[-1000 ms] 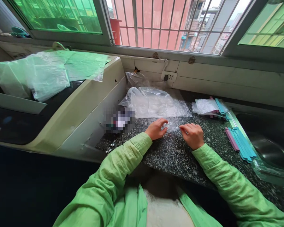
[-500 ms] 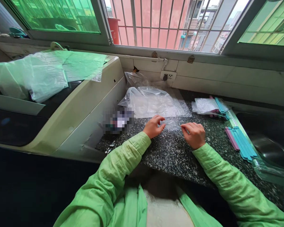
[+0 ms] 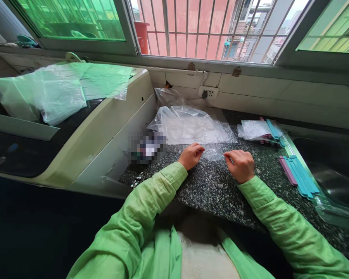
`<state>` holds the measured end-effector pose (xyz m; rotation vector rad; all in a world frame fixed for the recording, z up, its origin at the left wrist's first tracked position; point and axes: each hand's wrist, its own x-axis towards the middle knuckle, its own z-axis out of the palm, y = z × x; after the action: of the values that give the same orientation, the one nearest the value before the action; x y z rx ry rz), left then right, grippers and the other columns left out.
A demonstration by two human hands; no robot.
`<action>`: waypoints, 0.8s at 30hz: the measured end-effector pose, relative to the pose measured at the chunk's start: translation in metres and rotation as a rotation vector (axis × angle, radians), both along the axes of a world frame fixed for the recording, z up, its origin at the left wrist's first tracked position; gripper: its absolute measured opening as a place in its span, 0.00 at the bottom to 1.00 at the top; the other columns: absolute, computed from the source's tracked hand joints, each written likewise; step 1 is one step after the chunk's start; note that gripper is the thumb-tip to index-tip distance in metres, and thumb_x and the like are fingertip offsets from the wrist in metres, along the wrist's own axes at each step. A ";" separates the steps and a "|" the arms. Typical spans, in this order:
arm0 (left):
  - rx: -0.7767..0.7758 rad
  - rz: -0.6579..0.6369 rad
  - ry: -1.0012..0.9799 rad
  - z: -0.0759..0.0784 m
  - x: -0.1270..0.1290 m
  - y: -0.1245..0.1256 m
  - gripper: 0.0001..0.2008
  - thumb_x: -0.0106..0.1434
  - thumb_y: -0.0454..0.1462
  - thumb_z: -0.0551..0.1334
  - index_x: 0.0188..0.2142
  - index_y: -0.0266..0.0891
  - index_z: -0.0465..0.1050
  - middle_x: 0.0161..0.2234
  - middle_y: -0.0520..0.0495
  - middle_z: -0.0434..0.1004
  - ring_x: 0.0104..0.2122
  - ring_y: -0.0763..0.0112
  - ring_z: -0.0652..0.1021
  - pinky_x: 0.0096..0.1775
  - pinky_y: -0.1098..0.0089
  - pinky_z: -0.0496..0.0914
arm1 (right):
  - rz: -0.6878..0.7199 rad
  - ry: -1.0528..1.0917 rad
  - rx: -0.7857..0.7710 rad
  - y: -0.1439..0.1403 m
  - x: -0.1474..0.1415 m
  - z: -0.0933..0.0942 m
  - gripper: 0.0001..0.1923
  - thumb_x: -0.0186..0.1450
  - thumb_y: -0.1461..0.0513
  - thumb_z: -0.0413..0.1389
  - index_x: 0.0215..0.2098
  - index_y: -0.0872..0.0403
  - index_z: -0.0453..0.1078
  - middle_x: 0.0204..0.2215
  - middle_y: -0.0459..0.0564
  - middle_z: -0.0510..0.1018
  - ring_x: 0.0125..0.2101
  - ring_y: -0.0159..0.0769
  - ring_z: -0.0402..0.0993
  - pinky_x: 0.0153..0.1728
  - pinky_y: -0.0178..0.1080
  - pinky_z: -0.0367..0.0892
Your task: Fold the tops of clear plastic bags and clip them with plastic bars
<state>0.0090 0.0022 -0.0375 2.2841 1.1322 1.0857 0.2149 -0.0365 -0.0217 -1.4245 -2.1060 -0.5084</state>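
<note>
a: where is the small clear film [image 3: 213, 154] lying?
b: it is spanning the gap between the hands, above the speckled counter [image 3: 215, 193]. i cannot tell whether its underside is touching the stone.
a: grip?
b: the left hand [image 3: 191, 157] appears to be pinching one side by the fingertips; the right hand [image 3: 240, 166] is pinching the opposite side. how much is being caught, i cannot tell.
a: handling, as judged?
b: probably weighing next to nothing, going limp, creasing readily, sliding on dry skin. layers may be clinging together; breakage is seeming unlikely, stretching less so.
a: best hold?
b: opposite edges, thumb against forefinger, tension staying light. a middle hold would likely be bunching it.
a: surroundings?
b: larger plastic bags [image 3: 189, 126] are lying just beyond it; rightward, teal and pink strips [image 3: 302, 176] are lying beside the sink [image 3: 337, 182].
</note>
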 end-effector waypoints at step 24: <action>0.058 0.064 0.157 0.002 0.002 -0.006 0.08 0.58 0.36 0.54 0.33 0.37 0.70 0.31 0.47 0.71 0.28 0.76 0.71 0.34 0.74 0.67 | -0.001 0.027 0.090 0.000 0.002 0.002 0.08 0.59 0.63 0.51 0.25 0.54 0.70 0.23 0.46 0.76 0.27 0.33 0.67 0.31 0.36 0.53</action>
<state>0.0109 -0.0040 -0.0357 2.4294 1.2563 0.9889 0.2166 -0.0362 -0.0194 -1.3745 -2.0358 -0.5739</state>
